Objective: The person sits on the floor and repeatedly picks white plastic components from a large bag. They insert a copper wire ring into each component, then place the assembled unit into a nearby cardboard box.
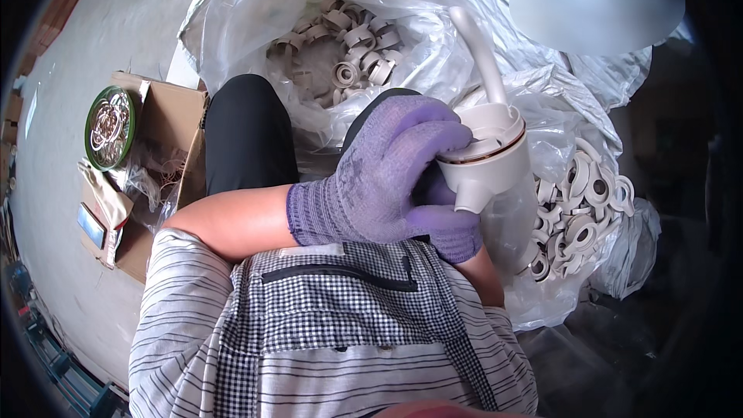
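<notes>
In front of my lap I hold an off-white plastic part, cup-shaped, with a short spout at its lower side and a long handle rising up from the top. A thin copper-coloured ring runs around it near the rim. My left hand, in a purple knit glove, has its fingers bent over the upper edge of the part. My right hand, gloved alike, is under the left one, closed against the lower side of the cup; most of its fingers are hidden.
A clear-lined bag of off-white round parts stands ahead. Another bag of ring-shaped parts with lugs lies at right. At left, a cardboard box carries a green-rimmed dish of thin metal rings, a pale glove and a phone-like slab.
</notes>
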